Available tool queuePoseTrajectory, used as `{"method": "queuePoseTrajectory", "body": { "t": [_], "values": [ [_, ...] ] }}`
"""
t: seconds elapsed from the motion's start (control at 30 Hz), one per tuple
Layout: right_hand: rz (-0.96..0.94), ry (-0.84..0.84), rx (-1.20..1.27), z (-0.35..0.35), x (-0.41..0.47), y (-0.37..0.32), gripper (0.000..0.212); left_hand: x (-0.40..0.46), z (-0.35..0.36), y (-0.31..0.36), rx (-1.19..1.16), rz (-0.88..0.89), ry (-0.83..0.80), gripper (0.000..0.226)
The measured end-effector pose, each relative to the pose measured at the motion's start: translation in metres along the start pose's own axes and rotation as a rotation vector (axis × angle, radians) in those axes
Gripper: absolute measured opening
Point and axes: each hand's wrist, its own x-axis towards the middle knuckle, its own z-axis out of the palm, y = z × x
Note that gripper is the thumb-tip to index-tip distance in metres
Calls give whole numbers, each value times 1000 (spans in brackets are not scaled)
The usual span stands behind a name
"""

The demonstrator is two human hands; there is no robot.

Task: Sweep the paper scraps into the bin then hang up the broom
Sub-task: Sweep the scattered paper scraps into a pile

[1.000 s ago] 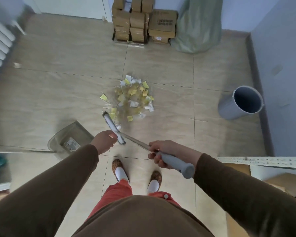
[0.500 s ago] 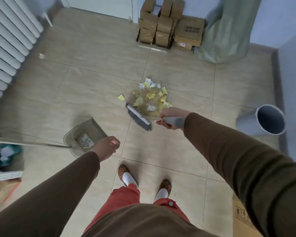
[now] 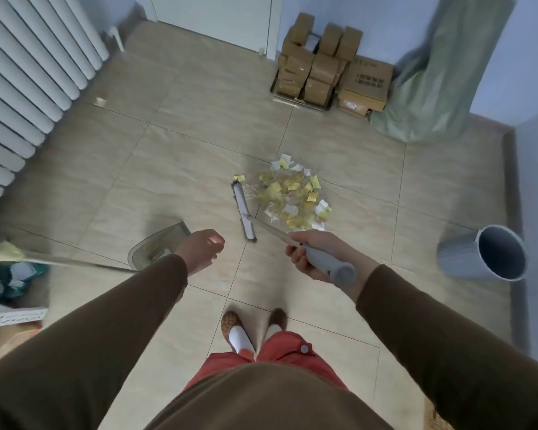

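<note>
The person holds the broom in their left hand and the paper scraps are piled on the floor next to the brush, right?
Not quite. The head view shows the right hand gripping the broom; the left hand holds nothing. The paper scraps do lie piled beside the brush.

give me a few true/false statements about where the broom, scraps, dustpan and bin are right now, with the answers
1. The right hand grips the broom by its grey handle. True.
2. The paper scraps are already inside the bin. False: they lie piled on the floor beside the broom head.
3. The bin stands upright. False: it lies tipped, with its opening showing.
4. The left hand holds nothing. True.
5. The dustpan lies right of the scraps. False: it lies to their left.
</note>
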Motion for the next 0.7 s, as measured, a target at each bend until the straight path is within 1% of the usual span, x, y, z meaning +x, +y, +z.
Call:
{"method": "queuePoseTrajectory", "body": {
  "t": [0.13, 0.27, 0.33, 0.47, 0.53, 0.7],
  "values": [
    [0, -97, 75, 33, 15, -10, 24, -2, -37, 0, 32, 28, 52, 15],
    [65, -183, 94, 64, 23, -25, 14, -12, -82, -2, 62, 35, 134, 18],
    [93, -189, 60, 83, 27, -30, 13, -17, -107, -5, 83, 35, 185, 18],
    [112, -190, 59, 125, 37, -27, 22, -24, -157, -16, 135, 45, 233, 18],
    [101, -198, 65, 145, 39, -21, 25, -28, -181, -22, 166, 77, 246, 18],
    [68, -199, 114, 207, 46, 3, 25, -44, -247, -48, 178, 189, 265, 18]
  ]
}}
